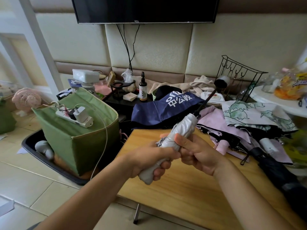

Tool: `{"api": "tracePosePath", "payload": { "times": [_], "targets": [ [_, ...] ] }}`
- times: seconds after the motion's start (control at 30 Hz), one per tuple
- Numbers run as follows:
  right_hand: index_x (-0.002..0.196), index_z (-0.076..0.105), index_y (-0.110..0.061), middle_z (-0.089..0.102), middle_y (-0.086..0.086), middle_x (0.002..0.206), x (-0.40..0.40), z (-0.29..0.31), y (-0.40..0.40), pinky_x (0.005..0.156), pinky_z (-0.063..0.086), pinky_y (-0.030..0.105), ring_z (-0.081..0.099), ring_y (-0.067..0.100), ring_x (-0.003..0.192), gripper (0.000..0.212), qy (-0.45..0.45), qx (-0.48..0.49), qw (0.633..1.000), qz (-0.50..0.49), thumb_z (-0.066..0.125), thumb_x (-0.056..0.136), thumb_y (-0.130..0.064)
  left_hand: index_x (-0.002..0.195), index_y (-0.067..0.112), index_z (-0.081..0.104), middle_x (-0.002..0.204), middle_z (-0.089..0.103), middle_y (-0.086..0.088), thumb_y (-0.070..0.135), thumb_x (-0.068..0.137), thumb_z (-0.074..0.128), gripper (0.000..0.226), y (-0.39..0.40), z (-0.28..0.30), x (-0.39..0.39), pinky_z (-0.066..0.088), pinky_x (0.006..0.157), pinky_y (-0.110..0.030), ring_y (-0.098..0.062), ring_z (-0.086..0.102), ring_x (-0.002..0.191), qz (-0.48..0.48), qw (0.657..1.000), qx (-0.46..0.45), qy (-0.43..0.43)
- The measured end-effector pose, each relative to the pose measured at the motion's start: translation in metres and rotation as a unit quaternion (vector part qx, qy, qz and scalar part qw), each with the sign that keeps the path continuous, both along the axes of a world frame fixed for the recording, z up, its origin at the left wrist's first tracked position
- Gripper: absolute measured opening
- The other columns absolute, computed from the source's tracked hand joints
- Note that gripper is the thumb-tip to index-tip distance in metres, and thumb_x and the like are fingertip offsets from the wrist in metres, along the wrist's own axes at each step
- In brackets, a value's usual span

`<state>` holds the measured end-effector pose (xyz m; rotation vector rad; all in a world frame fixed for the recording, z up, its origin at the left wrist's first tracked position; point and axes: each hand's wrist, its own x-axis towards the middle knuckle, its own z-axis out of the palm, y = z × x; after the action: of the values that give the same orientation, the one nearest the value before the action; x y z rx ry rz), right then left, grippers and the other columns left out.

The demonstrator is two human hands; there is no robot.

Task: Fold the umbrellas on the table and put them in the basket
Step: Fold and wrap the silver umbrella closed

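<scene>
A grey folding umbrella (182, 128) is held above the wooden table (191, 188), its canopy gathered and its tip pointing up to the right. My left hand (149, 160) grips its grey handle. My right hand (197, 151) grips the gathered canopy just above. More umbrellas lie on the table's right side: a pink one (214, 118), a floral white one (255, 113), a black one (279, 170) and a navy one with white lettering (162, 108). A green fabric basket (79, 128) stands on the floor to the left, with a power strip (74, 117) across its top.
The green basket sits in a black tray (54, 165) holding a grey object. A white cable (103, 140) hangs from the power strip. A bottle (143, 90), a black wire rack (239, 77) and clutter stand behind. A television (146, 9) hangs on the wall. A pink fan (26, 98) stands far left.
</scene>
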<state>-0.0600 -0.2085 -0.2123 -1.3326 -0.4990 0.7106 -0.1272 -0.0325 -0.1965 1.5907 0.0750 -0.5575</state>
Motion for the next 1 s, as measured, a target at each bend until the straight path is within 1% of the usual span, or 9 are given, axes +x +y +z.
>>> {"api": "tracePosePath", "payload": {
  "times": [0.07, 0.13, 0.2, 0.27, 0.37, 0.5, 0.63, 0.73, 1.0],
  "targets": [
    [0.068, 0.070, -0.022, 0.030, -0.006, 0.048, -0.004, 0.007, 0.000, 0.045, 0.015, 0.022, 0.021, 0.006, 0.044, 0.037, -0.038, -0.029, 0.999, -0.010, 0.071, 0.088, -0.053, 0.073, 0.018, 0.052, 0.060, 0.045, 0.000, 0.026, 0.098, 0.063, 0.029, 0.001, 0.002, -0.001, 0.038, 0.047, -0.023, -0.012, 0.038, 0.042, -0.040, 0.997, -0.060, 0.034],
    [0.059, 0.055, -0.021, 0.029, -0.003, 0.049, -0.006, 0.009, 0.005, 0.044, 0.017, 0.022, 0.021, 0.009, 0.046, 0.045, -0.048, -0.059, 0.995, -0.066, 0.068, 0.088, -0.053, 0.083, 0.014, 0.055, 0.065, 0.053, -0.001, 0.031, 0.096, 0.066, 0.024, -0.002, 0.001, -0.002, 0.043, 0.050, -0.026, -0.013, 0.046, 0.046, -0.020, 0.997, -0.074, 0.033],
    [0.066, 0.055, -0.017, 0.033, -0.003, 0.050, -0.005, 0.005, 0.010, 0.043, 0.020, 0.022, 0.025, 0.010, 0.046, 0.045, -0.040, -0.089, 0.987, -0.129, 0.066, 0.091, -0.053, 0.101, 0.008, 0.057, 0.078, 0.066, -0.005, 0.036, 0.092, 0.072, 0.032, -0.008, -0.005, 0.000, 0.054, 0.055, -0.035, -0.019, 0.060, 0.053, 0.046, 0.999, 0.013, -0.024],
    [0.073, 0.061, -0.015, 0.035, -0.004, 0.049, -0.004, -0.003, 0.014, 0.041, 0.021, 0.022, 0.028, 0.009, 0.044, 0.042, -0.017, -0.120, 0.977, -0.174, 0.068, 0.092, -0.052, 0.117, 0.017, 0.052, 0.089, 0.071, -0.004, 0.042, 0.088, 0.076, 0.045, -0.012, -0.015, 0.000, 0.061, 0.060, -0.043, -0.019, 0.069, 0.059, 0.109, 0.978, 0.136, -0.115],
    [0.073, 0.060, -0.017, 0.035, -0.005, 0.050, -0.003, -0.007, 0.015, 0.039, 0.022, 0.020, 0.029, 0.007, 0.043, 0.039, 0.035, -0.134, 0.973, -0.183, 0.071, 0.091, -0.050, 0.125, 0.030, 0.046, 0.091, 0.068, 0.002, 0.046, 0.093, 0.069, 0.043, -0.016, -0.026, -0.003, 0.059, 0.055, -0.039, -0.018, 0.069, 0.056, 0.101, 0.944, 0.233, -0.212],
    [0.072, 0.056, -0.014, 0.038, -0.003, 0.055, 0.002, -0.003, 0.007, 0.040, 0.024, 0.018, 0.027, 0.006, 0.045, 0.036, 0.069, -0.082, 0.987, -0.117, 0.065, 0.098, -0.038, 0.108, 0.024, 0.058, 0.085, 0.064, -0.001, 0.039, 0.100, 0.060, 0.017, -0.019, -0.024, 0.000, 0.052, 0.051, -0.039, -0.020, 0.063, 0.054, 0.131, 0.962, 0.141, -0.196],
    [0.091, 0.066, -0.001, 0.059, 0.004, 0.068, 0.005, 0.001, -0.004, 0.044, 0.039, 0.016, 0.044, 0.005, 0.050, 0.021, 0.062, -0.057, 0.994, -0.070, 0.060, 0.100, -0.019, 0.114, 0.022, 0.061, 0.089, 0.062, -0.008, 0.038, 0.102, 0.059, 0.019, -0.014, -0.017, -0.001, 0.048, 0.048, -0.028, -0.018, 0.060, 0.056, 0.169, 0.974, 0.044, -0.142],
    [0.103, 0.071, 0.002, 0.065, 0.005, 0.070, 0.009, 0.004, -0.012, 0.047, 0.047, 0.017, 0.054, 0.006, 0.053, 0.022, 0.052, -0.062, 0.993, -0.088, 0.059, 0.101, -0.017, 0.119, 0.018, 0.060, 0.089, 0.060, -0.008, 0.037, 0.102, 0.060, 0.026, -0.007, -0.013, 0.000, 0.047, 0.048, -0.028, -0.016, 0.057, 0.054, 0.194, 0.976, -0.018, -0.101],
    [0.081, 0.071, -0.003, 0.056, 0.005, 0.061, 0.007, 0.000, -0.002, 0.044, 0.037, 0.021, 0.043, 0.010, 0.047, 0.028, 0.018, -0.046, 0.988, -0.145, 0.059, 0.101, -0.018, 0.114, 0.013, 0.065, 0.082, 0.057, -0.002, 0.041, 0.101, 0.055, 0.032, -0.005, -0.013, 0.002, 0.042, 0.047, -0.023, -0.012, 0.046, 0.053, 0.103, 0.975, -0.194, -0.024]
  ]
}}
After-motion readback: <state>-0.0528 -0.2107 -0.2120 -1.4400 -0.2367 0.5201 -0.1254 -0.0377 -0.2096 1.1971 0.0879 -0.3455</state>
